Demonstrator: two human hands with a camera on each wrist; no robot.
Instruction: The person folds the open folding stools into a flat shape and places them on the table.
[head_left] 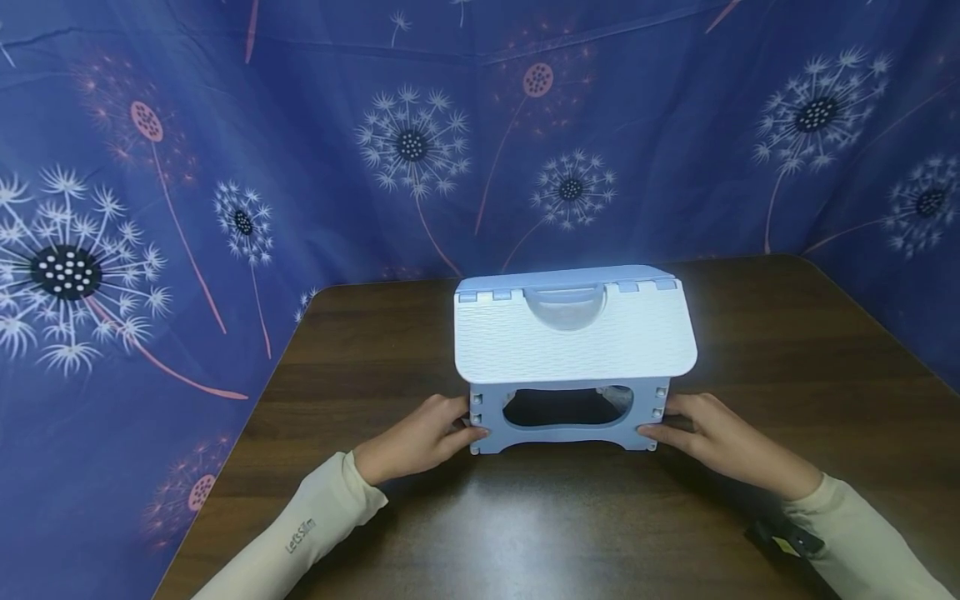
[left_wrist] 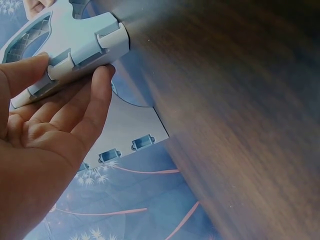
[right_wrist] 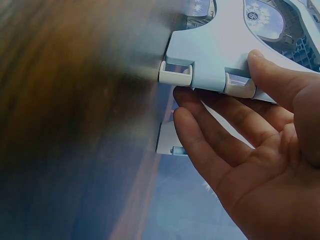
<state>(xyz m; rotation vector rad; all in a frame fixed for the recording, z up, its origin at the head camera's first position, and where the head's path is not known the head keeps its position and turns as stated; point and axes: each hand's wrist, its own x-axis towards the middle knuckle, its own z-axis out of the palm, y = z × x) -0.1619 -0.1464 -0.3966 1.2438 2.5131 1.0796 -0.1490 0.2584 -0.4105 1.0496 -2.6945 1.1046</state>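
Note:
A folding step stool (head_left: 495, 342) with a white textured top and light blue legs stands on the table, its top tilted toward me and a handle slot near the upper edge. The left hand (head_left: 423, 437) grips the left edge of the near leg panel, thumb on the front and fingers behind. At the opposite edge, the right hand (head_left: 731, 442) pinches the panel in the same way. The left wrist view shows the thumb against the hinged edge of the leg panel (left_wrist: 85, 47). In the right wrist view, fingers curl behind the panel (right_wrist: 210, 60).
The dark wood table (head_left: 360, 350) extends around the stool. A blue cloth with a dandelion print (head_left: 315, 100) hangs behind and to both sides. By the right sleeve is a small black device (head_left: 783, 537) with a yellow mark.

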